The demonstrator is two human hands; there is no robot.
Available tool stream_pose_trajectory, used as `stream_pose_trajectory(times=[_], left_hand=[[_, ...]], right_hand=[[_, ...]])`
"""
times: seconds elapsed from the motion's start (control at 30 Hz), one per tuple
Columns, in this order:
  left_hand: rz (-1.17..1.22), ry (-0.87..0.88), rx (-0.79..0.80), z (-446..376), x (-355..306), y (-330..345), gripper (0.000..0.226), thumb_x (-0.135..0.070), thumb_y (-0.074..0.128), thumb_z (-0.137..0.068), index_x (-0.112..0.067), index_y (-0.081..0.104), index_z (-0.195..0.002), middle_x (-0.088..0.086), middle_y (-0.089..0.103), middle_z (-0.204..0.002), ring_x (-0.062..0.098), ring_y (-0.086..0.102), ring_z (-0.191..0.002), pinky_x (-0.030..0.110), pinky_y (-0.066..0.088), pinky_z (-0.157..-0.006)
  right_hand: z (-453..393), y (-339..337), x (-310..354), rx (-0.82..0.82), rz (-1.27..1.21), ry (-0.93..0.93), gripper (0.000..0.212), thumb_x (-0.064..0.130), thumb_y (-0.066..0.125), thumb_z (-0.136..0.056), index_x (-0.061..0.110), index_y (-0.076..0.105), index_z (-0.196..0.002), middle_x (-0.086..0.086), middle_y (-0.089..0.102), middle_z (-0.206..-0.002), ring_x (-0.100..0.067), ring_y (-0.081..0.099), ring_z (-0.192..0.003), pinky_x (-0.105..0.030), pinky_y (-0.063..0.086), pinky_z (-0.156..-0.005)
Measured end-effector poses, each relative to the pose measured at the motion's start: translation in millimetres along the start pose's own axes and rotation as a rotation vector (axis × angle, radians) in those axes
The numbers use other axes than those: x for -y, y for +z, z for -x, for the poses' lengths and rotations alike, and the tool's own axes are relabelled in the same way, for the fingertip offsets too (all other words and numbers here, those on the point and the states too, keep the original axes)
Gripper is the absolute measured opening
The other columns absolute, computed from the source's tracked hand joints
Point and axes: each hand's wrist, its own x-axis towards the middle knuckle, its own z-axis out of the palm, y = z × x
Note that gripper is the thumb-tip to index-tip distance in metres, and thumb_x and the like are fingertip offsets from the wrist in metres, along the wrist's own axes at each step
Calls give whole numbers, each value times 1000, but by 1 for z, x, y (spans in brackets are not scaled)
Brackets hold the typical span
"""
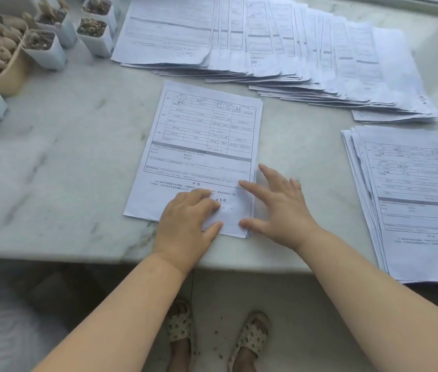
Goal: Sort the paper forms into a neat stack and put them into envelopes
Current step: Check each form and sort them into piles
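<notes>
Both hands lie on a thin stack of white printed paper forms [199, 157] on the veined grey marble counter [65, 157]. Left hand [185, 218] presses its near edge with fingers bent, gripping nothing; right hand [274, 208] is splayed flat at its right corner.

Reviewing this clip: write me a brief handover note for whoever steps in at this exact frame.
Left hand: fingers curled, pressing the near end of the small centre stack of printed white forms.
Right hand: open, fingers spread at that stack's right edge.
Fanned row of white forms lies at the back; another loose pile of forms on the right.
Done: centre stack started.
Left: gather the rest, square up, fill envelopes; none visible.
</notes>
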Motion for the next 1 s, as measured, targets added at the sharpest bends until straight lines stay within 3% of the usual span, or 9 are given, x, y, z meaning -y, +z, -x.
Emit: stream_pose_trajectory(times=[0.07, 0.2, 0.33, 0.4, 0.53, 0.67, 0.77, 0.9, 1.0], left_hand=[[24, 5, -13, -2, 4, 1, 23, -30, 76, -71, -18, 71, -90, 2, 66, -110, 28, 59, -97, 32, 43, -88], [40, 46, 22, -4, 9, -1, 39, -52, 60, -70, -21, 72, -91, 0, 65, -109, 21, 55, -97, 25, 38, -88], [93, 61, -2, -6, 15, -6, 24, -23, 67, -69, -18, 73, -92, -1, 68, -111, 14, 52, -100, 20, 38, -88], [136, 46, -11, -8, 19, -9, 35, -8, 59, -66, -15, 74, -97, 0, 68, -113, 10, 50, -103, 14, 35, -91], [210, 27, -36, -10, 18, -11, 40, -22, 43, -77, -15, 73, -103, -3, 69, -112, 8, 54, -104, 12, 37, -91], [297, -33, -41, -14, 15, -11, 33, -24, 45, -85, -19, 73, -101, -14, 69, -107, 7, 60, -99, 16, 44, -85], [305, -40, -84, -14, 15, -10, 29, -25, 52, -77, -17, 75, -92, -18, 64, -104, 4, 58, -100, 4, 38, -89], [237, -11, -44, -11, 18, -8, 28, -17, 62, -68, -17, 76, -92, -15, 63, -107, 2, 54, -104, -2, 32, -91], [270, -15, -30, -13, 17, -14, 24, -25, 57, -74, -21, 75, -89, -21, 63, -102, 0, 56, -99, 0, 35, -86]], right_hand=[[-6, 6, -5, 9, -79, 24, 65, 59, 66, -77, 51, 40, -137, 7, 4, -161, -12, 1, -148, -32, -10, -113], [-10, 17, -4, -104, -161, 45, 54, 57, 71, -75, 52, 50, -125, 10, 13, -159, -8, 4, -147, -25, -15, -109], [-13, 19, -3, -163, -210, 72, 53, 55, 74, -72, 50, 53, -120, 12, 19, -156, -6, 8, -145, -26, -13, -111], [-12, 17, -6, -145, -210, 59, 69, 52, 78, -70, 44, 48, -131, 11, 20, -157, -8, 12, -145, -30, -9, -114], [-5, 8, -14, -68, -276, 16, 92, 44, 83, -67, 40, 31, -144, 13, 13, -160, -6, 7, -148, -28, -13, -114], [-7, 8, -14, 10, -195, -6, 85, 49, 80, -69, 45, 34, -141, 14, 1, -161, -5, -5, -148, -26, -20, -111], [-9, 9, -12, -27, -180, 19, 79, 53, 79, -68, 46, 40, -136, 14, 3, -161, -6, -2, -148, -23, -19, -109], [-10, 14, -9, -67, -159, 26, 83, 77, 53, -56, 47, 42, -132, 13, 9, -160, -9, 5, -147, -25, -11, -111], [-9, 17, -9, -106, -193, 50, 89, 80, 44, -51, 45, 42, -133, 12, 14, -159, -9, 10, -147, -26, -10, -112]])
